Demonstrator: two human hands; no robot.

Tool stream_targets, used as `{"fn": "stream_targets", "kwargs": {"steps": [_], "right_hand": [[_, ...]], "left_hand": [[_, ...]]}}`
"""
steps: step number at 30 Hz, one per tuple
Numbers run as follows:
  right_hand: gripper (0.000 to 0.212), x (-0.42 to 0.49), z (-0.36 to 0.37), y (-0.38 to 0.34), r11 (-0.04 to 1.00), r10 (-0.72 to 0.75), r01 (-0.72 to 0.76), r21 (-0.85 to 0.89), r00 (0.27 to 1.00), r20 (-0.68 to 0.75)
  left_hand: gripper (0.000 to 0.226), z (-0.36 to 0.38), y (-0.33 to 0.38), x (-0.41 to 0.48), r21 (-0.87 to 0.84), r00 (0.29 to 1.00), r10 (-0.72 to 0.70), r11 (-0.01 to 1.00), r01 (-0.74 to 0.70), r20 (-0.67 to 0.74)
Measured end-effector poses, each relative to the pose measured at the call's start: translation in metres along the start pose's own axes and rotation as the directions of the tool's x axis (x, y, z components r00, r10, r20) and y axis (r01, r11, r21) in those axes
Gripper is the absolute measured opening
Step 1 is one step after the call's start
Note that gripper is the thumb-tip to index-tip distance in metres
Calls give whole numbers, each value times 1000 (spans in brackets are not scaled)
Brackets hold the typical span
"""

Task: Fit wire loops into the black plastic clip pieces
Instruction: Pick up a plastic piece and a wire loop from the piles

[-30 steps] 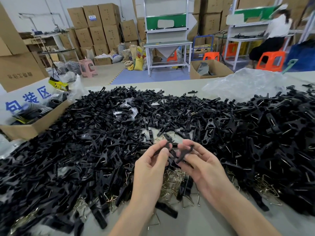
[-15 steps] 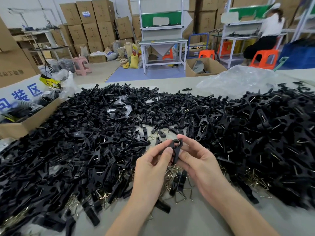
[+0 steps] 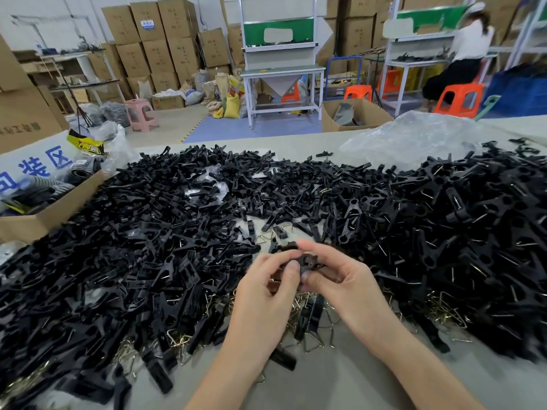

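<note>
Both hands meet over the near middle of the table. My left hand [image 3: 266, 294] and my right hand [image 3: 340, 279] pinch the same black plastic clip piece [image 3: 306, 259] between fingertips and thumbs. The fingers hide most of that piece, and I cannot tell whether a wire loop sits in it. Under my hands lies a heap of brass-coloured wire loops [image 3: 313, 329]. A wide pile of black clip pieces [image 3: 165, 238] covers the table to the left, behind and right.
An open cardboard box [image 3: 44, 214] with dark rolls stands at the table's left edge. Crumpled clear plastic [image 3: 411, 140] lies at the back right. The grey table [image 3: 340, 386] shows bare near me. Beyond are stacked cartons, workbenches, orange stools and a seated person [image 3: 461, 57].
The two hands have drawn closer together around the clip piece and the piece has turned between the fingers. The camera view has shifted slightly.
</note>
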State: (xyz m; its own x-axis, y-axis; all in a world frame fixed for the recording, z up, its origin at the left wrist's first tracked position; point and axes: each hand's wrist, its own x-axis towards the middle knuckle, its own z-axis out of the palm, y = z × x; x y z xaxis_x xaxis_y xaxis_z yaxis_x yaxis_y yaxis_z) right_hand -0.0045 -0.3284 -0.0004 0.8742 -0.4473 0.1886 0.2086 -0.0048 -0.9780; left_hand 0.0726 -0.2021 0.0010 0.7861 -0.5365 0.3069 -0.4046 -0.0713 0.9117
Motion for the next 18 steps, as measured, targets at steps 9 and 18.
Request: {"fn": "stream_targets", "kwargs": {"steps": [9, 18], "right_hand": [[45, 0, -5, -2, 983, -59, 34, -181, 989, -137], [43, 3, -13, 4, 988, -75, 36, -151, 963, -257]], "left_hand": [[18, -25, -7, 3, 356, 997, 37, 933, -58, 65], [46, -23, -9, 2, 799, 933, -65, 539, -266, 354]]}}
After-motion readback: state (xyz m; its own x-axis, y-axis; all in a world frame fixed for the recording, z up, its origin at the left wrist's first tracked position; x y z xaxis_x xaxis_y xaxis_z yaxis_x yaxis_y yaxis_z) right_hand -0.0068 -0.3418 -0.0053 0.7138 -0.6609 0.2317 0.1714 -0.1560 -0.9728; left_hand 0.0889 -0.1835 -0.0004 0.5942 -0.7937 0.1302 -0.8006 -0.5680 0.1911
